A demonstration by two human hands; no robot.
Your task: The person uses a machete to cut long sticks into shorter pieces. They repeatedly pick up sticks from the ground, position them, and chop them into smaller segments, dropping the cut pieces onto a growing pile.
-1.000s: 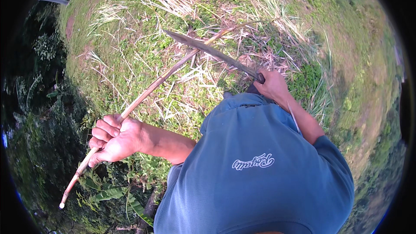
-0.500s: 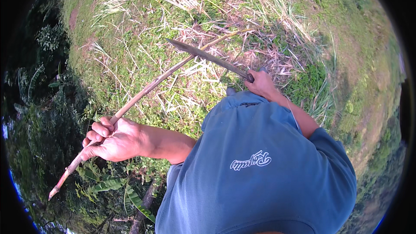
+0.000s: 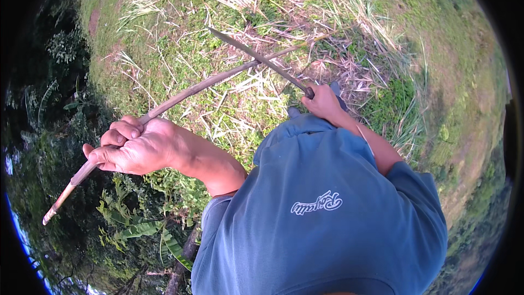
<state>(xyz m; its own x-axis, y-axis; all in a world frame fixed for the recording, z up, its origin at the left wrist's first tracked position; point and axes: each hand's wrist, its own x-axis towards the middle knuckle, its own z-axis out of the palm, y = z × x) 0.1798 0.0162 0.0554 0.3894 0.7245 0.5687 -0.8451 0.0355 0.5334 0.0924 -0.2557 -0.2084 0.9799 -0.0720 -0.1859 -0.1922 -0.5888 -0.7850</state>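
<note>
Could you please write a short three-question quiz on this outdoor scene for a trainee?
1. True or false: the left hand grips the long thin stick near its lower end.
2. What does the right hand hold? A) a long dark blade B) a coil of rope C) a bucket
3. Fill in: the blade lies ____ the stick, above the grass with dry stalks.

Key: 1 true; 2 A; 3 across. Whether blade and stick actually touch where they cross cannot be told.
</note>
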